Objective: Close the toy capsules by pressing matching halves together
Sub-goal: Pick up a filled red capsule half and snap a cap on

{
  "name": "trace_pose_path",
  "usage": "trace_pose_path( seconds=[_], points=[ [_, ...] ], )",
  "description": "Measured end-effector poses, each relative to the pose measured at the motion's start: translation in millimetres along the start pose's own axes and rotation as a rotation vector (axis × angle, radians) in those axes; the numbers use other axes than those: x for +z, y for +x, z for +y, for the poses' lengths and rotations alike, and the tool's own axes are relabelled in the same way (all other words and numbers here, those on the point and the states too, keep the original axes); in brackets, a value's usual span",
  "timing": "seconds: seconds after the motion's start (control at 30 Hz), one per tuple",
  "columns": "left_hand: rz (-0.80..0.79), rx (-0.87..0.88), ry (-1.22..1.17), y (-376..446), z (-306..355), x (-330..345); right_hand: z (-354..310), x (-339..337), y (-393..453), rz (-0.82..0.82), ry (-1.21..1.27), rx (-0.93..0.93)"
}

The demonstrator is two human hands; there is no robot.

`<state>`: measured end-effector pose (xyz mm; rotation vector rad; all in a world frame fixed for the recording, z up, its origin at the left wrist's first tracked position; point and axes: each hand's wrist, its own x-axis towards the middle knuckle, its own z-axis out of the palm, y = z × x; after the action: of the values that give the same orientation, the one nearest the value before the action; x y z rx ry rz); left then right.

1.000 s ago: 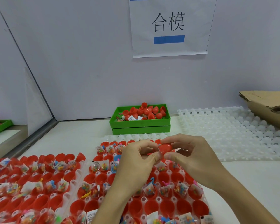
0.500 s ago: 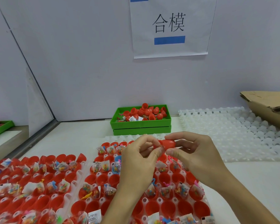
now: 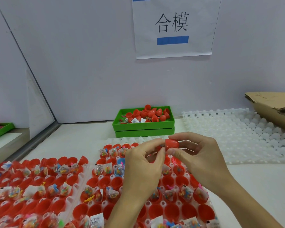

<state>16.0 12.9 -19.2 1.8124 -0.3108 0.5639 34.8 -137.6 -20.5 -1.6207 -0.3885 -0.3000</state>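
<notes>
A red capsule (image 3: 171, 143) is held sideways above the trays, between both hands. My right hand (image 3: 199, 158) pinches its rounded right half between thumb and fingers. My left hand (image 3: 143, 163) grips the left half, which its fingers mostly hide. Below the hands lies a white tray (image 3: 155, 203) with red capsule halves, many of them holding small bagged toys. A second tray of red halves (image 3: 36, 183) lies to its left.
A green bin (image 3: 145, 125) of loose red halves stands at the back by the wall. White trays without capsules (image 3: 237, 137) lie at the right, with a cardboard box (image 3: 275, 106) behind them. Another green bin (image 3: 0, 130) sits far left.
Both hands have lifted the capsule slightly and turned it sideways. The right half now shows more fully between the fingers.
</notes>
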Motion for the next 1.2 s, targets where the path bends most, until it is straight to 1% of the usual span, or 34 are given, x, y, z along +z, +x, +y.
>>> trace_pose_path(
  seconds=[0.1,0.2,0.33,0.53,0.8,1.0,1.2],
  points=[
    [0.015,-0.088,-0.114,2,-2,-2,0,0,0,-0.003,-0.002,-0.005],
    [-0.031,-0.072,-0.130,4,-4,-6,-3,1,0,0.009,0.015,-0.022],
    [-0.100,-0.062,-0.216,6,-3,-9,-3,0,1,0.023,0.005,-0.025],
    [-0.122,-0.057,-0.312,7,-5,-11,-5,0,0,-0.005,0.030,-0.023],
    [-0.122,-0.098,-0.267,8,-8,-12,-5,-5,0,-0.029,0.049,-0.020],
    [-0.127,-0.115,-0.283,7,-6,-13,-6,-2,1,0.022,0.036,-0.045],
    [-0.065,-0.085,-0.215,7,-6,-11,-5,0,0,0.047,-0.023,-0.046]
  ],
)
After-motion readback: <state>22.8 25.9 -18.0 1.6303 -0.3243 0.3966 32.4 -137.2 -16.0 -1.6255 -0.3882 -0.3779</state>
